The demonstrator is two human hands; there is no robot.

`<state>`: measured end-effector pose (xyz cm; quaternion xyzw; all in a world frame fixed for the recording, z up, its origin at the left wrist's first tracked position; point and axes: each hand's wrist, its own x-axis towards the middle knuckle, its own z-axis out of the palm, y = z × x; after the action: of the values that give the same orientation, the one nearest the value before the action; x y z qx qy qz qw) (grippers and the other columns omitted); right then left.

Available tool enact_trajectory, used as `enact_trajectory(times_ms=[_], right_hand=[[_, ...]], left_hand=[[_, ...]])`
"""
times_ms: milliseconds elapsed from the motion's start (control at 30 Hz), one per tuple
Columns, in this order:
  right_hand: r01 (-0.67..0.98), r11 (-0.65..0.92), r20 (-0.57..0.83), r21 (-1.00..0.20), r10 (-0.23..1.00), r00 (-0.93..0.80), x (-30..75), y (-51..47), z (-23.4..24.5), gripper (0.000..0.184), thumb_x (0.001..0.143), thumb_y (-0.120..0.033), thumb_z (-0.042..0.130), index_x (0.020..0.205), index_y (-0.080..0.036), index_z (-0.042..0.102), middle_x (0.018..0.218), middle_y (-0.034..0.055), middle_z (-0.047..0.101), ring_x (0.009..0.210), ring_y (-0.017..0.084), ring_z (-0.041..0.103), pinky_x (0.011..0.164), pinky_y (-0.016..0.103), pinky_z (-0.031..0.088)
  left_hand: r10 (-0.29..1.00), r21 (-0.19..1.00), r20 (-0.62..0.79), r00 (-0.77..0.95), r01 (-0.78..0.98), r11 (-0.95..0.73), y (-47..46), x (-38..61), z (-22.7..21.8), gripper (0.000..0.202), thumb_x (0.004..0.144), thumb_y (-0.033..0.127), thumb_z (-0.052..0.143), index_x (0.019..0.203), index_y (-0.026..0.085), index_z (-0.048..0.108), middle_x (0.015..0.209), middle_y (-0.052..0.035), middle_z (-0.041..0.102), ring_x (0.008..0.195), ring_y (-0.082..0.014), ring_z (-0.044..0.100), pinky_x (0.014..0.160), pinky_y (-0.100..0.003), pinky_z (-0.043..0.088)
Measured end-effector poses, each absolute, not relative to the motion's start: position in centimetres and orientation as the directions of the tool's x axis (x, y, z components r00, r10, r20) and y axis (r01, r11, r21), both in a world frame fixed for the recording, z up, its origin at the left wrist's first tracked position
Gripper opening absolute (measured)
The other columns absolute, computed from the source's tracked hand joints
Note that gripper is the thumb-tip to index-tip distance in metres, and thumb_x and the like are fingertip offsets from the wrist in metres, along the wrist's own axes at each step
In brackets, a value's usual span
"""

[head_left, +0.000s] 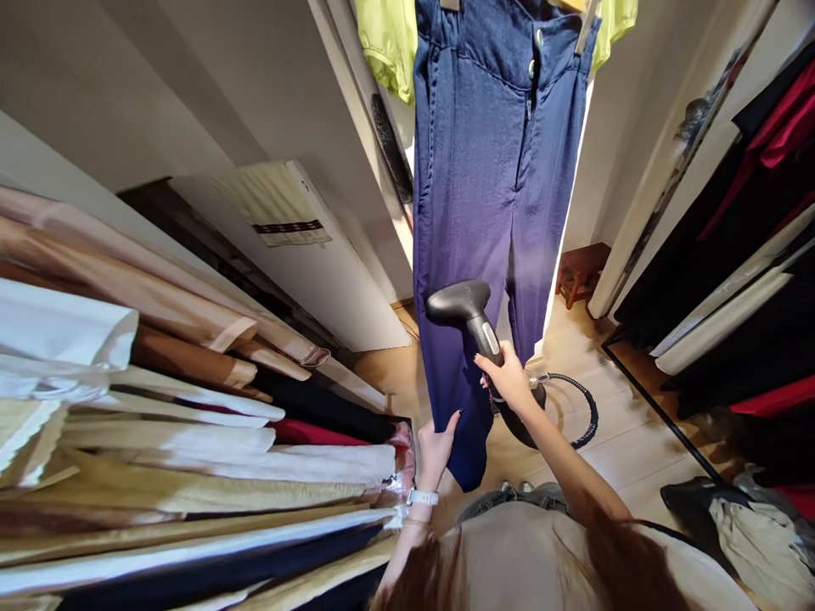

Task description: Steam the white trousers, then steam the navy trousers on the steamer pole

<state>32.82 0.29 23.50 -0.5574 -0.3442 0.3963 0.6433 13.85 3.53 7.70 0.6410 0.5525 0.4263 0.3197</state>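
Note:
Navy blue trousers (468, 161) hang by clips at the waistband in front of me, the legs reaching down towards the floor. My right hand (506, 373) is wrapped round the handle of a black garment steamer (459, 301). The steamer's wide head lies over the front of the left-hand trouser leg; whether it presses on the cloth I cannot tell. Lower down, my left hand (435, 454), with a white watch on the wrist, grips the edge of that same leg near its hem. Its fingers are partly hidden behind the cloth.
Rows of clothes (191, 475) hang close on the left, and dark clothes (732, 280) hang on the right above a black rail (662, 412). A black hose (593, 407) curves over the wooden floor. A small brown stool (581, 270) stands behind the trousers. Lime-green garments (390, 51) hang behind them.

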Motion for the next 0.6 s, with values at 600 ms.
enact_trajectory(times_ms=[600], right_hand=[[-0.066, 0.226, 0.153, -0.972, 0.821, 0.550, 34.1, 0.9, 30.4, 0.048, 0.074, -0.051, 0.076, 0.098, -0.025, 0.043, 0.076, -0.0092, 0.059, 0.051, 0.009, 0.059, 0.053, 0.024, 0.052]], left_hand=[[1.000, 0.966, 0.009, -0.006, 0.260, -0.007, 6.0, 12.8, 3.8, 0.052, 0.074, 0.058, 0.074, 0.088, 0.008, 0.077, 0.090, -0.0148, 0.077, 0.093, -0.0282, 0.072, 0.086, -0.034, 0.058]])
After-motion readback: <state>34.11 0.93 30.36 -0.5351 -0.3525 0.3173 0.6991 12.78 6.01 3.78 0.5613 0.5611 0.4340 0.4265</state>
